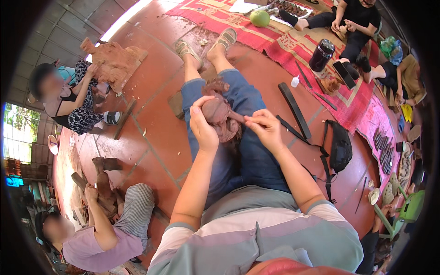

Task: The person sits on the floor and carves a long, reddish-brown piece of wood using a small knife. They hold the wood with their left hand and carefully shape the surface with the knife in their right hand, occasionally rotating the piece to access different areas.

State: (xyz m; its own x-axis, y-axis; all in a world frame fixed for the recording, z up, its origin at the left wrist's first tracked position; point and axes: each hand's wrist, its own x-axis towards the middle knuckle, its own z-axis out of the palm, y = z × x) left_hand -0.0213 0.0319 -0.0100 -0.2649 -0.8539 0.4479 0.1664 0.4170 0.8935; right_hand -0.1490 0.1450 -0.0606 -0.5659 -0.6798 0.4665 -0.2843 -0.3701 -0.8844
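A reddish-brown carved wooden figure (220, 117) rests between my thighs, its rounded top toward my left hand. Against that rounded side my left hand (201, 126) is cupped, with its fingers wrapped over the top edge. My right hand (266, 130) pinches the end of a narrow brown strip (237, 116), whose other end touches the carving; whether it is sandpaper or a flat tool, I cannot tell. The carving's lower part is partly hidden by my legs and its own shadow.
To the right lie a dark wooden bar (294, 110), a black bag (341, 146) with straps and a white squeeze bottle (294, 81). A dark jar (322, 55) stands on the red mat (275, 41). People sit on both sides; at left, one handles a large carving (114, 62).
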